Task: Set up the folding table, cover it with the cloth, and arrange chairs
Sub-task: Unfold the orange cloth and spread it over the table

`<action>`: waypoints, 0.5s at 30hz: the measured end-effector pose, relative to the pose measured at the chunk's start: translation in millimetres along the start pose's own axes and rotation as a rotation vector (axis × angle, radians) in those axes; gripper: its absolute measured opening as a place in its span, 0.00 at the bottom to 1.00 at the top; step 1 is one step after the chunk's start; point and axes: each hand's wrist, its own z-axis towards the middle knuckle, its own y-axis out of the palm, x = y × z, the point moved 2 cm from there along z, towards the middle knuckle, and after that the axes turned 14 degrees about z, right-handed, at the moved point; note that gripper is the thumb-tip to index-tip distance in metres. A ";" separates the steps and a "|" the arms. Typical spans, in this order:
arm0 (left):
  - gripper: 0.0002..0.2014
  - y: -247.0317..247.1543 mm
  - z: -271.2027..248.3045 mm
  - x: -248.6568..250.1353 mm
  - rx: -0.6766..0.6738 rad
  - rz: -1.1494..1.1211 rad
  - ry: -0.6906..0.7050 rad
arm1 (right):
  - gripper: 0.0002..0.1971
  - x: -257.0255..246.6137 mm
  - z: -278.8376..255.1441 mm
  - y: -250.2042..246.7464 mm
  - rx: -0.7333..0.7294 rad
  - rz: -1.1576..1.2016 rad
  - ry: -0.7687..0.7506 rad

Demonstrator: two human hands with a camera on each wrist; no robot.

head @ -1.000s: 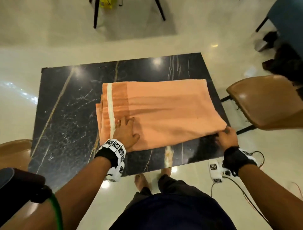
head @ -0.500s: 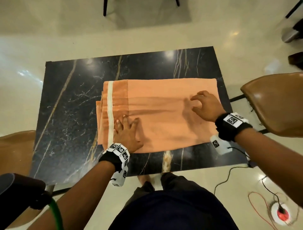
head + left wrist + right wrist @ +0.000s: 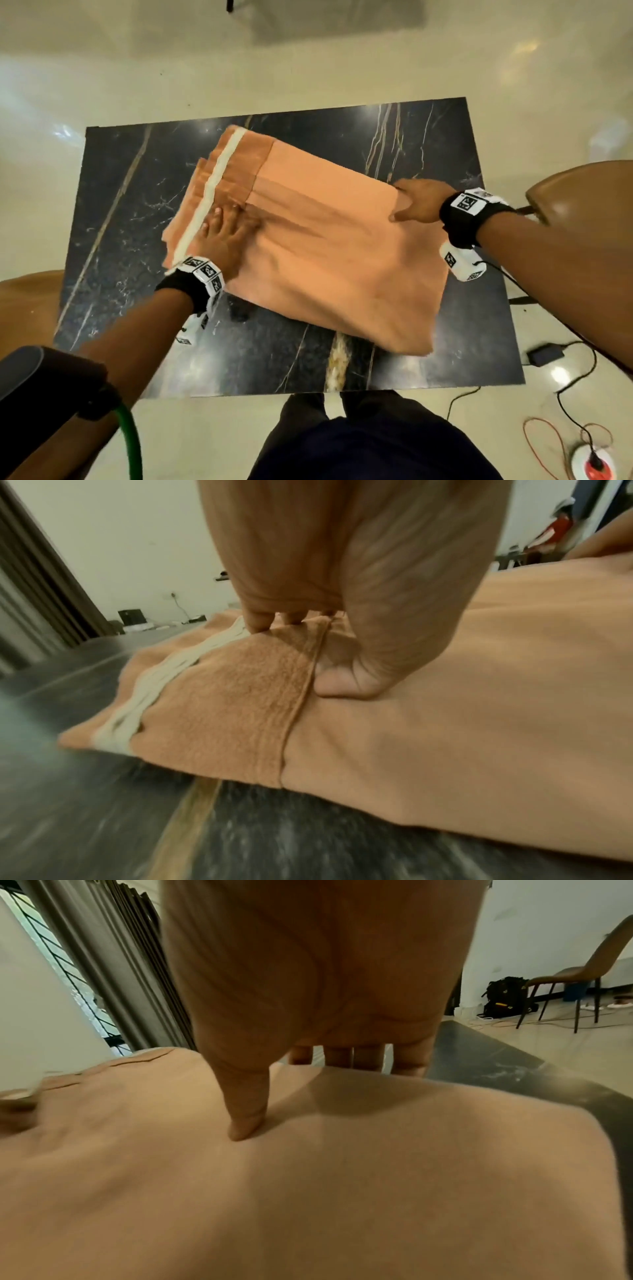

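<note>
So the folded peach-orange cloth with a cream stripe [image 3: 308,246] is lying skewed across the black marble-look table [image 3: 130,192]. Left hand [image 3: 229,233] is pressing flat on it beside the stripe, grip spread wide, holding nothing. Right hand [image 3: 419,202] is resting at the far right corner, thumb on top; fingers hidden past the edge, so can't tell that grip. Tan chair [image 3: 582,195] is sitting just beside the table's right side. Wristband markers unreadable.
</note>
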 end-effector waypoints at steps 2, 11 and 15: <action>0.38 -9.2 25.9 -16.8 0.040 0.074 -0.013 | 0.38 4.7 -14.2 12.9 0.028 0.048 0.022; 0.31 -69.1 112.5 15.6 -0.011 0.098 -0.061 | 0.43 -32.2 -91.7 110.1 -0.160 0.410 -0.017; 0.27 -78.5 77.5 82.3 -0.065 -0.103 0.052 | 0.43 -45.2 -101.3 135.1 -0.181 0.470 -0.054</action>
